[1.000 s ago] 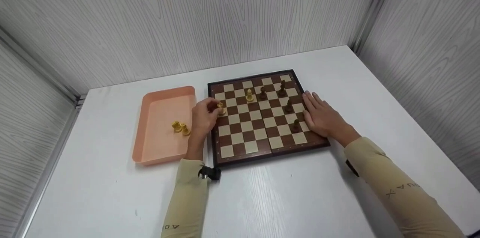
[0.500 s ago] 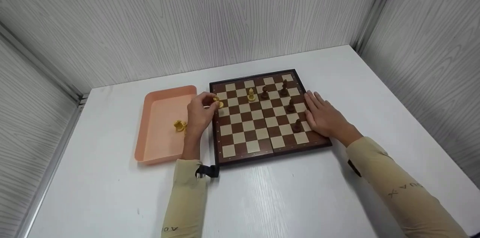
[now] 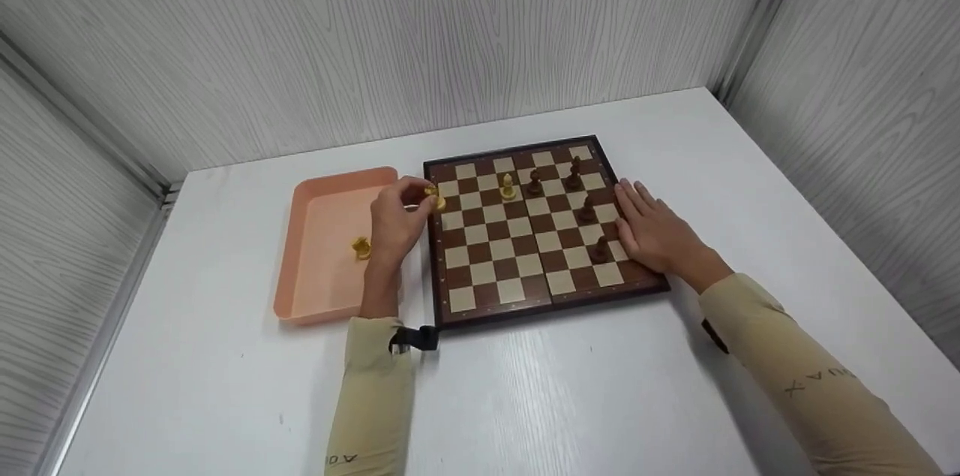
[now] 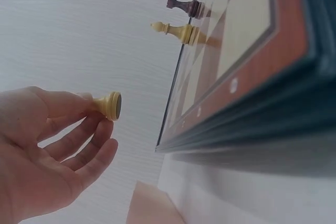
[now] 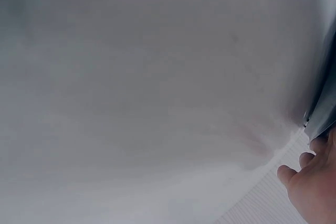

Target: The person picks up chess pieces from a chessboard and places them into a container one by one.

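My left hand (image 3: 395, 223) pinches a yellow chess piece (image 3: 436, 197) between thumb and fingertips, above the left edge of the chessboard (image 3: 495, 248). In the left wrist view the dark underside of that chess piece (image 4: 114, 106) shows, held off the board, and its top is hidden by the fingers. My right hand (image 3: 654, 230) rests flat along the board's right edge, fingers straight. On the board stand a yellow bishop (image 3: 508, 188) and several dark pieces, among them a tall dark piece (image 3: 574, 173) and a dark piece (image 3: 600, 250) near my right thumb.
A pink tray (image 3: 284, 281) lies left of the board, partly behind my left forearm, with a yellow chess piece (image 3: 361, 248) visible inside. The white table (image 3: 510, 401) runs back to a grey wood-grain wall (image 3: 450, 48).
My left hand has lifted the yellow chess piece from the board's left side and moved it slightly back and left. My right hand stays on the board's edge. The view has shifted slightly.
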The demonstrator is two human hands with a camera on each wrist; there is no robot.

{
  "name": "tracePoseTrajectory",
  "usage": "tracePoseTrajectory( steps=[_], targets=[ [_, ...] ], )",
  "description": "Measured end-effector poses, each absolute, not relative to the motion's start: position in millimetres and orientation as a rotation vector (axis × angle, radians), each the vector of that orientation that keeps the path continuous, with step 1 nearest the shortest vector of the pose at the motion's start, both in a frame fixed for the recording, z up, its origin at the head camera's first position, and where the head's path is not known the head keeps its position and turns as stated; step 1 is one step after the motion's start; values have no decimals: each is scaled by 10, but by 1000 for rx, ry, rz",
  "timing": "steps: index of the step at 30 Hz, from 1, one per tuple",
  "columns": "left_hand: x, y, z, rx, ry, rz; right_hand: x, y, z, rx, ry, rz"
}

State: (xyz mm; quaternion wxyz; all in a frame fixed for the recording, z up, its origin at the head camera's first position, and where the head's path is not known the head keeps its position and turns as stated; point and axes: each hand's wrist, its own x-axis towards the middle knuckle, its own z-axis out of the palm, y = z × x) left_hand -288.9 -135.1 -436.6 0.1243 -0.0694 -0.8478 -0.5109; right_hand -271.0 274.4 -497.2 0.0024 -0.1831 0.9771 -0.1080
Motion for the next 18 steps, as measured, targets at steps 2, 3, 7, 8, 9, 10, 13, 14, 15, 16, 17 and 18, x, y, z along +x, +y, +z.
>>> tracePoseTrajectory(
  steps=[2,3,7,8,9,10,13,14,15,16,17,18],
  targets=[
    [-2881,-1371,-4346,-198,-2460,-1492,-2710,2747,-4972,-573,3062,-339],
    [-2879,-1383,-4339,-196,-2455,-1488,-2709,2748,-4972,-571,3062,-338],
    [-2873,-1438,-4324,-184,-2432,-1472,-2705,2751,-4974,-557,3055,-335],
    [-2873,-1454,-4324,-180,-2427,-1466,-2704,2751,-4975,-554,3052,-333],
    [-2870,-1469,-4322,-175,-2423,-1464,-2704,2750,-4976,-552,3050,-331],
    [-2869,-1484,-4323,-170,-2418,-1465,-2703,2749,-4976,-552,3047,-331],
    [-2864,-1529,-4323,-158,-2400,-1470,-2704,2741,-4973,-559,3045,-335],
    [-2865,-1543,-4324,-153,-2397,-1473,-2704,2740,-4971,-562,3047,-338],
    [-2865,-1555,-4321,-149,-2393,-1478,-2704,2738,-4968,-565,3049,-339],
    [-2866,-1568,-4319,-145,-2389,-1480,-2703,2737,-4965,-569,3052,-340],
    [-2865,-1581,-4315,-142,-2386,-1478,-2703,2736,-4962,-569,3053,-339],
    [-2866,-1594,-4313,-139,-2383,-1475,-2702,2735,-4959,-570,3054,-336]
  ],
)
